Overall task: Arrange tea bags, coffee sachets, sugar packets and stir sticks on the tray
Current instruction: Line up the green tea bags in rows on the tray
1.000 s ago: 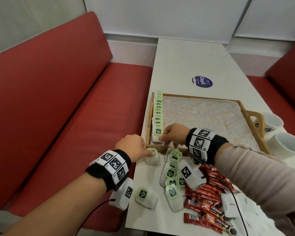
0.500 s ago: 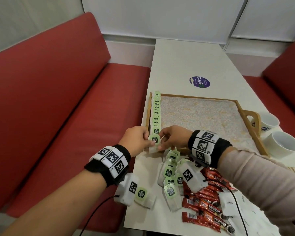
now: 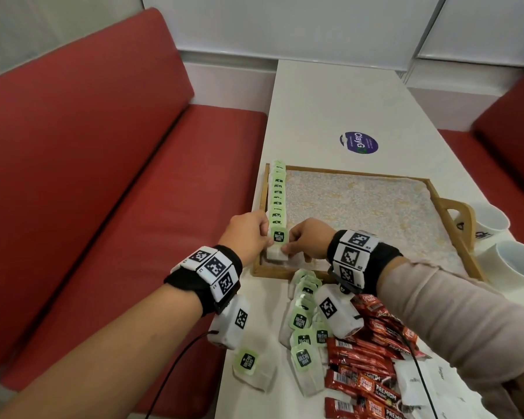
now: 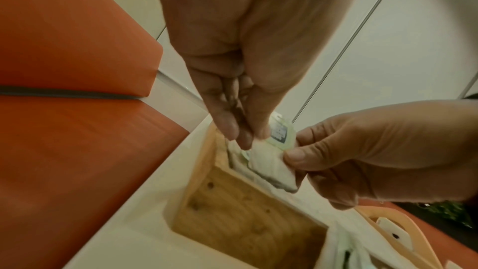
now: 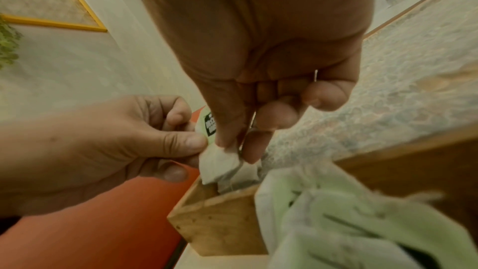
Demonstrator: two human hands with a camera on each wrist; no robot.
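Note:
A white tea bag with a green tag (image 3: 278,244) is at the near-left corner of the wooden tray (image 3: 354,172), at the near end of a row of tea bags (image 3: 277,195) lined along the tray's left side. My left hand (image 3: 266,237) pinches its left edge and my right hand (image 3: 287,248) pinches its right edge. The left wrist view shows the left fingertips (image 4: 245,137) on the tea bag (image 4: 269,163) above the tray corner (image 4: 232,212). The right wrist view shows my right hand (image 5: 232,147) pinching the tea bag (image 5: 220,165).
Loose tea bags (image 3: 303,316) lie heaped just before the tray, and one lone tea bag (image 3: 248,364) sits near the table's left edge. Red coffee sachets (image 3: 363,367) and white sugar packets (image 3: 412,379) lie at the near right. Two white cups (image 3: 518,261) stand beyond the tray handle (image 3: 457,213).
My left hand lifted a tea bag off the table in front of the tray and carried it to the tray's near-left corner. My right hand came over and took its other edge.

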